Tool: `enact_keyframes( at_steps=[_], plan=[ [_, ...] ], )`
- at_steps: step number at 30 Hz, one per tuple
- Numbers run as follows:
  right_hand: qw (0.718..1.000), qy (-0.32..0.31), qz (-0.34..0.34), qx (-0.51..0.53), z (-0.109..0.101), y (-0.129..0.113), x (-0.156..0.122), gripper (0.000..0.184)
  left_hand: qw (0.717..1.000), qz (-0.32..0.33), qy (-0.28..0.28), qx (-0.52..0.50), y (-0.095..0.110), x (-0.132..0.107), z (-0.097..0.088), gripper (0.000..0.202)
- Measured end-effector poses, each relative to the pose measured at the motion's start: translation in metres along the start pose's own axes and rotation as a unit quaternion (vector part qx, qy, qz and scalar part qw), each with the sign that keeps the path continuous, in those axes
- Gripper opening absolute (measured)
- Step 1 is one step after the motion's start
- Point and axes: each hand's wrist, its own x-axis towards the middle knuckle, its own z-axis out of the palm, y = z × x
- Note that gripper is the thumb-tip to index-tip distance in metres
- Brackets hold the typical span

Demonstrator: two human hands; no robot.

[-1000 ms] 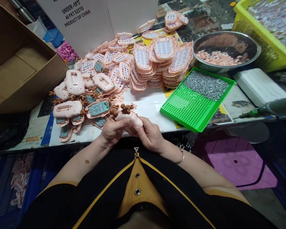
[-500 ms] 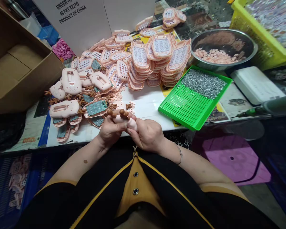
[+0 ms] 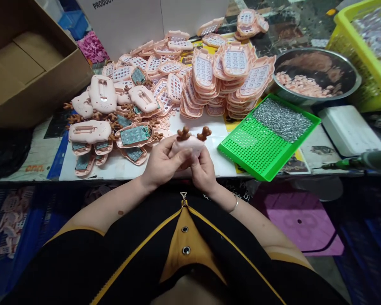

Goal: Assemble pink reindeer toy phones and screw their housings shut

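Note:
My left hand [image 3: 161,163] and my right hand [image 3: 204,167] both grip one pink toy phone shell with two brown antlers [image 3: 190,142], held upright just above the table's front edge. Left of my hands lie assembled pink shells with antlers [image 3: 89,132] and open halves showing green circuit boards [image 3: 133,135]. Behind them stand stacks of pink keypad fronts [image 3: 228,80].
A green perforated tray [image 3: 257,142] with small metal screws sits to the right. Behind it is a steel bowl [image 3: 316,78] of pink parts and a yellow basket [image 3: 368,51]. An open cardboard box [image 3: 28,72] is at far left. An electric screwdriver [image 3: 362,162] lies right.
The toy shell has been turned upright so both antlers point up, and my hands lifted it slightly. The camera view shifted a little.

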Motion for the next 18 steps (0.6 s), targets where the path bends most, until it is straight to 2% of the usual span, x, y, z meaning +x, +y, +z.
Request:
enact_keyframes(
  at_steps=[2, 4, 6, 8, 10, 13, 18],
  plan=[
    [0.992, 0.034, 0.052, 0.108, 0.005, 0.0, 0.006, 0.055, 0.998, 0.019, -0.009, 0.066, -0.001, 0.0, 0.001, 0.069],
    [0.971, 0.058, 0.111, 0.202, 0.007, -0.002, 0.011, 0.059, 0.984, 0.041, -0.041, 0.171, -0.002, -0.002, 0.0, 0.077],
    [0.95, 0.043, 0.167, 0.26, 0.007, -0.003, 0.013, 0.066, 0.958, 0.063, -0.069, 0.272, -0.003, -0.005, 0.0, 0.072],
    [0.936, 0.002, 0.207, 0.284, 0.007, -0.003, 0.013, 0.072, 0.939, 0.088, -0.069, 0.326, -0.003, -0.007, 0.0, 0.061],
    [0.932, -0.031, 0.221, 0.286, 0.007, -0.002, 0.012, 0.074, 0.929, 0.111, -0.063, 0.347, -0.001, -0.009, 0.001, 0.054],
    [0.939, -0.043, 0.212, 0.269, 0.009, -0.002, 0.011, 0.072, 0.922, 0.121, -0.069, 0.362, 0.003, -0.01, 0.001, 0.052],
    [0.947, 0.005, 0.189, 0.26, 0.017, -0.002, 0.009, 0.074, 0.939, 0.079, -0.057, 0.33, 0.008, -0.005, -0.005, 0.072]
  ],
)
